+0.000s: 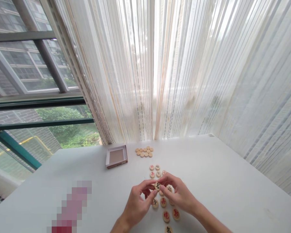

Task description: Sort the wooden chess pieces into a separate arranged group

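Observation:
Between the fingertips of both hands is a round wooden Chinese chess piece (pixel 157 186) with a black character, its face turned up toward me. My left hand (pixel 141 201) pinches it from the left, and my right hand (pixel 176 193) grips it from the right. Under and around the hands lie several more pieces, face up with red or black characters. Among them are a black piece (pixel 155 203) beside my left fingers, a red piece (pixel 163 202), and a red piece (pixel 176 214) below my right hand. My right hand partly covers some of them.
A cluster of blank-looking wooden discs (pixel 145 152) lies toward the back of the white table (pixel 208 171). An open shallow box (pixel 116 156) stands left of them. Striped curtains (pixel 160 81) hang behind, with a window on the left. A blurred, pixelated patch covers the front left.

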`<state>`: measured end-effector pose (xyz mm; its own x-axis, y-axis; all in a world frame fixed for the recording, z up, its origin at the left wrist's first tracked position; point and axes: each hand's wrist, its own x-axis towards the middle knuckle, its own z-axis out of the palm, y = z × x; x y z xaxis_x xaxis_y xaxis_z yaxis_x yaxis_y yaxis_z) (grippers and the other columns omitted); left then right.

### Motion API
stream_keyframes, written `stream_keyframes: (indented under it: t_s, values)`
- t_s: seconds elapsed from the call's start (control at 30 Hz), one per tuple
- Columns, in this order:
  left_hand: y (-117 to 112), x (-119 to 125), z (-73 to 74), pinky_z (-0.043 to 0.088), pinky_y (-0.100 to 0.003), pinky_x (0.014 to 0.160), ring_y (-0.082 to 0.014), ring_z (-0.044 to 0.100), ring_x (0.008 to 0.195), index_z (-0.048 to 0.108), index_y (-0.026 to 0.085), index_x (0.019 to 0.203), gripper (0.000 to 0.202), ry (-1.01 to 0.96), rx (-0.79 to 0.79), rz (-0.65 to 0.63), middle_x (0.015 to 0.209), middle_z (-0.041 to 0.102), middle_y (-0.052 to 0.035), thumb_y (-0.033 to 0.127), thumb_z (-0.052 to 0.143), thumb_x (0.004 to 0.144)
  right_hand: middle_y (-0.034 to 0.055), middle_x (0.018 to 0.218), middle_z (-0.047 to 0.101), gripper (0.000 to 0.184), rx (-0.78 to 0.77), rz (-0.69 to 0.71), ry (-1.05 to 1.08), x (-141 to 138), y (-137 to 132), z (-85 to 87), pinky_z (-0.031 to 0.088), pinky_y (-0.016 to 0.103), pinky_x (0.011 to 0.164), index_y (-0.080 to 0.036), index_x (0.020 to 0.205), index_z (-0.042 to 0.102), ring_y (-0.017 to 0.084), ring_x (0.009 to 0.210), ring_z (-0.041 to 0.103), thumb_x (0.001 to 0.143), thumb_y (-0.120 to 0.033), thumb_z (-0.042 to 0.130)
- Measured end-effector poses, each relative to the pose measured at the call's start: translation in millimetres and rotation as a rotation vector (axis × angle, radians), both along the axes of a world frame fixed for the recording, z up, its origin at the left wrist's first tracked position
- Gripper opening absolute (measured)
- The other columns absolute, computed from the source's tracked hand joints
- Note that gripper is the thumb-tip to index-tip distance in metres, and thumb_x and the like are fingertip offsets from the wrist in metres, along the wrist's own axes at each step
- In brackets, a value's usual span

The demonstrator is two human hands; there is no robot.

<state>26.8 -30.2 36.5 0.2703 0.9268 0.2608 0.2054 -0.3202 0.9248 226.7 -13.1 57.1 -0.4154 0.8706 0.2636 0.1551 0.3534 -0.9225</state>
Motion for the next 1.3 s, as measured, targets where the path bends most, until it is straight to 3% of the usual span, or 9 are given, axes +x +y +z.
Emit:
stream_keyframes:
  t_s: [0.2,0.43,0.67,0.87,1.13,1.3]
  values:
    - [-1.9,1.7,-3.3,0.052,-0.022,0.062,-0.0133,0.063,0.065,0.068,0.023,0.117,0.025,0.077,0.073,-0.009,0.091,0.078,-0.0047,0.032,0.064,0.093,0.0015,0.080,0.067,0.017,-0.011,-0.026,-0.004,-3.5,-0.2,-0.6,0.052,0.027,0.070,-0.018,0.091,0.062,0.016,0.074,0.064,0.090,-0.034,0.068]
    - [-2.3,0.9,-3.5,0.053,-0.023,0.064,-0.0141,0.065,0.067,0.067,0.021,0.119,0.026,0.072,0.048,-0.039,0.091,0.078,-0.0055,0.028,0.064,0.093,0.0028,0.080,0.069,0.022,0.013,-0.064,-0.014,-3.6,-1.7,-2.0,0.052,0.028,0.072,-0.018,0.086,0.063,0.017,0.076,0.066,0.096,-0.037,0.061]
    - [1.1,-0.5,-4.2,0.056,-0.023,0.061,-0.0146,0.064,0.066,0.065,0.019,0.119,0.032,-0.030,-0.028,-0.013,0.094,0.075,-0.0080,0.034,0.067,0.091,0.0041,0.090,0.069,0.011,0.055,-0.026,-0.009,-3.2,-3.4,6.1,0.055,0.030,0.076,-0.018,0.099,0.065,0.018,0.082,0.067,0.094,-0.028,0.062]
    - [2.4,2.2,-4.7,0.056,-0.023,0.059,-0.0155,0.064,0.069,0.065,0.016,0.113,0.032,-0.189,-0.123,-0.040,0.087,0.074,-0.0081,0.040,0.064,0.093,0.0039,0.092,0.070,0.011,0.096,-0.032,-0.016,-4.9,-3.6,0.7,0.055,0.030,0.077,-0.019,0.102,0.065,0.018,0.081,0.066,0.093,-0.024,0.062]
    - [5.2,6.4,-6.5,0.052,-0.019,0.054,-0.0118,0.061,0.059,0.064,0.016,0.092,0.027,-0.185,-0.123,0.062,0.072,0.070,-0.0033,0.043,0.066,0.091,0.0026,0.093,0.071,0.011,0.175,-0.015,-0.045,-10.9,-5.3,-7.7,0.054,0.029,0.078,-0.022,0.101,0.067,0.017,0.083,0.066,0.092,-0.022,0.061]
    - [3.7,3.9,-1.4,0.053,-0.020,0.059,-0.0115,0.061,0.060,0.066,0.016,0.100,0.027,-0.185,-0.114,0.022,0.074,0.068,-0.0027,0.042,0.062,0.094,0.0035,0.095,0.072,0.013,0.164,-0.051,-0.053,-9.3,-4.2,-6.7,0.055,0.030,0.079,-0.022,0.103,0.066,0.018,0.082,0.067,0.093,-0.024,0.060]
